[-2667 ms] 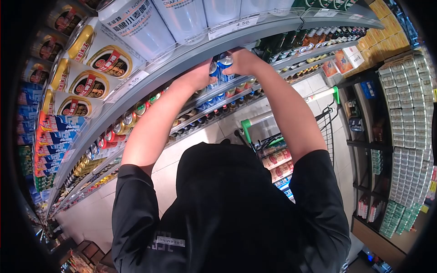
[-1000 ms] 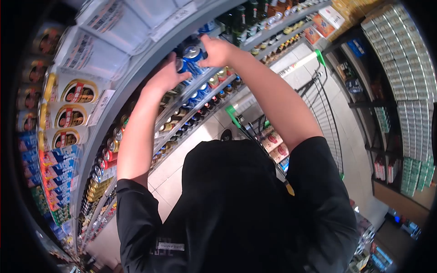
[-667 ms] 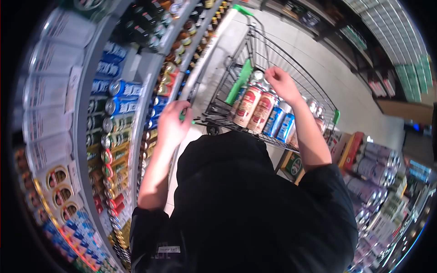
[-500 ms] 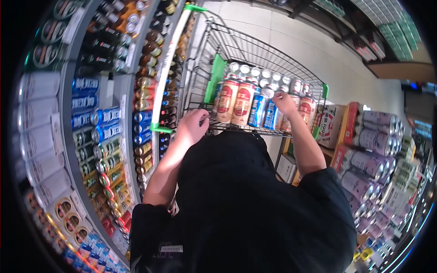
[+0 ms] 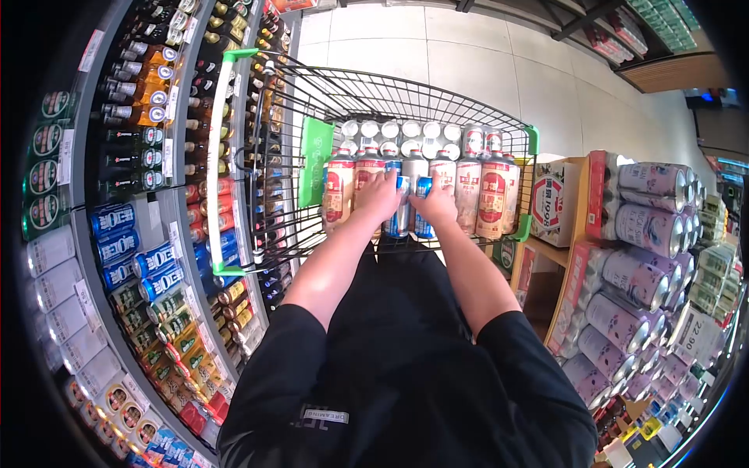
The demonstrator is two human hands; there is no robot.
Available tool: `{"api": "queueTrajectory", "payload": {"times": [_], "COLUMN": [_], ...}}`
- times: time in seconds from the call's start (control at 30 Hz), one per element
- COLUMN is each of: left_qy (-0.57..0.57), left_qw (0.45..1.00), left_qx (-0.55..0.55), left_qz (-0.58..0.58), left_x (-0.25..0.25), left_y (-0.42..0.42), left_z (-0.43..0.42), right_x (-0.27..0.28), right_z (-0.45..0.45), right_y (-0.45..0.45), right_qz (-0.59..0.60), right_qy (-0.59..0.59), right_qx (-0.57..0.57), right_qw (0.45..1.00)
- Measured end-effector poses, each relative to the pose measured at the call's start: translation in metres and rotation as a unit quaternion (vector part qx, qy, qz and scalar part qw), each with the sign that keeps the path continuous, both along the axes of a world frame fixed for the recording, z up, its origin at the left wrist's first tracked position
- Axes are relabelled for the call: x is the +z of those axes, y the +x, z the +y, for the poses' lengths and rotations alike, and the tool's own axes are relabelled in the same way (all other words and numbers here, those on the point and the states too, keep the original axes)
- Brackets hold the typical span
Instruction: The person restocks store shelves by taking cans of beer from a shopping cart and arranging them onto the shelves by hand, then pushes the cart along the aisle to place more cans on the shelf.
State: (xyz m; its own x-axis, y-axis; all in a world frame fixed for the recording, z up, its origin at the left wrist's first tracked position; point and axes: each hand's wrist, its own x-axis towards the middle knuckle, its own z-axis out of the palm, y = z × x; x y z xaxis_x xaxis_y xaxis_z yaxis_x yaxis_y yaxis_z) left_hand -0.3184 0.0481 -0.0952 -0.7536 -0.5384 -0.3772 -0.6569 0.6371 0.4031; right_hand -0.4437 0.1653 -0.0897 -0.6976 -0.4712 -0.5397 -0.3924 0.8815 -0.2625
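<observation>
Left hand [image 5: 378, 196] and right hand [image 5: 437, 207], which I held apart earlier, had closed in, fingers half-curled around upright blue cans [image 5: 399, 216] in my cart [image 5: 317, 162], between cream-and-red cans [image 5: 337, 191].

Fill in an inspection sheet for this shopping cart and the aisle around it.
Surface: black wire shopping cart with green corners, loaded with upright cans.
Job's things: two slim blue cans between the hands, at the cart's near side.
Clutter: tall red-and-cream cans on both sides; silver-topped cans behind.
Hands: left hand and right hand at the blue cans; grip closure unclear.
Cables: nothing seen.
Surroundings: bottles and cans shelved left; purple cans stacked right; tiled floor beyond.
</observation>
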Motion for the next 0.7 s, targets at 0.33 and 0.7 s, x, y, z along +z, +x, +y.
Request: {"api": "queueTrajectory", "payload": {"times": [0.33,0.7], "left_qy": [0.132,0.216], "left_qw": [0.965,0.964], "left_qx": [-0.108,-0.076], "left_qz": [-0.2,-0.138], "left_x": [0.023,-0.007], "left_y": [-0.066,-0.062], "left_z": [-0.023,-0.03], "right_x": [-0.011,0.068], "right_z": [0.052,0.089], "right_y": [-0.039,-0.055], "right_qz": [-0.128,-0.277], "right_qy": [-0.247,-0.363], "right_qx": [-0.026,-0.167], "right_qw": [0.96,0.874]}}
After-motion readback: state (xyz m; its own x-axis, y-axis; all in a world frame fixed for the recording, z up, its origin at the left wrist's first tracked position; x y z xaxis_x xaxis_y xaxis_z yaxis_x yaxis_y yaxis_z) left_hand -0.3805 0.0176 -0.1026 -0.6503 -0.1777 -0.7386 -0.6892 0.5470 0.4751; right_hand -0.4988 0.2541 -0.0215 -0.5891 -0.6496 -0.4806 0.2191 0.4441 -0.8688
